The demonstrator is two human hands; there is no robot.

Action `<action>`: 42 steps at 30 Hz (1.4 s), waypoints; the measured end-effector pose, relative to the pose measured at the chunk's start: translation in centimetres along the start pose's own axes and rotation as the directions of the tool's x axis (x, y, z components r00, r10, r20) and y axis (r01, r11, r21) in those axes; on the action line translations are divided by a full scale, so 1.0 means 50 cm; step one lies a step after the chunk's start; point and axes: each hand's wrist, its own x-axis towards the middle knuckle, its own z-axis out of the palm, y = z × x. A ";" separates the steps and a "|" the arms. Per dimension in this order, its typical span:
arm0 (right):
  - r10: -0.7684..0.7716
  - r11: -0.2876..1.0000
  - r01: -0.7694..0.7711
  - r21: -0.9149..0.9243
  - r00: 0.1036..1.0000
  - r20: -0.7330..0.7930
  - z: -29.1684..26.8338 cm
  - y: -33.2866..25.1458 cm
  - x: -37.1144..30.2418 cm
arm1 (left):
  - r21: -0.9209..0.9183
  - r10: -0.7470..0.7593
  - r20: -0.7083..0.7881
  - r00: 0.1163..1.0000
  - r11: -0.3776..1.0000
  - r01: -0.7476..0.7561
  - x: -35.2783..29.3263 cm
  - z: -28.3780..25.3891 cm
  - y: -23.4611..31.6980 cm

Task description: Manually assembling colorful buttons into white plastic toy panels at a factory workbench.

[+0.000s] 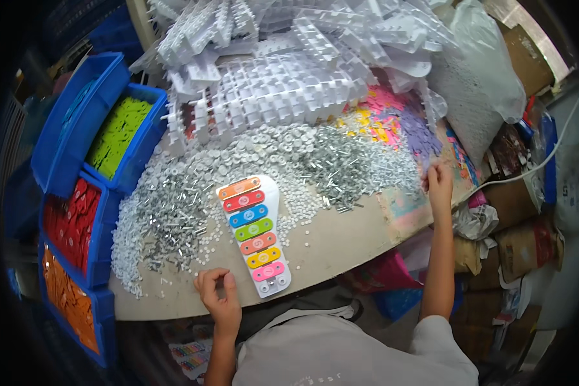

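A toy xylophone (256, 235) lies on the table, its white base carrying several coloured bars from orange at the far end to pink nearest me. Past the pink bar, the near end of the base shows bare white with two round fittings. My left hand (219, 301) rests at the table's front edge, left of the xylophone, fingers loosely curled and thumb apart, with nothing visible in it. At the right, my right hand (438, 185) has its fingertips pinched together beside a pile of purple pieces (421, 136). Whatever it may hold is too small to make out.
Heaps of metal pins (338, 164) and white round caps (264, 147) spread behind the xylophone. White plastic frames (283, 90) are stacked at the back. Blue bins (104, 248) of red, orange and green bars line the left. A bulging clear sack (473, 77) stands back right.
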 end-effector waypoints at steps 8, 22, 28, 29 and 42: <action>0.032 0.979 -0.169 0.112 0.675 0.737 0.232 -0.295 -0.357 | -0.252 -0.055 0.065 0.996 0.965 0.070 -0.042 0.038 -0.001; -0.117 0.993 0.025 0.119 0.452 0.884 0.286 -0.346 -0.476 | -0.219 0.198 0.241 0.950 0.965 -0.145 -0.030 -0.019 0.090; -0.071 0.991 -0.064 0.119 0.505 0.860 0.286 -0.338 -0.457 | -0.245 0.340 0.494 0.800 0.938 -0.247 -0.006 -0.037 0.092; -0.060 0.990 -0.084 0.117 0.497 0.865 0.287 -0.330 -0.458 | -0.244 0.340 0.494 0.800 0.938 -0.247 -0.007 -0.035 0.089; -0.097 0.991 0.133 0.006 0.693 0.714 0.327 -0.301 -0.456 | 0.094 0.090 0.289 0.953 0.988 -0.122 -0.015 0.010 0.046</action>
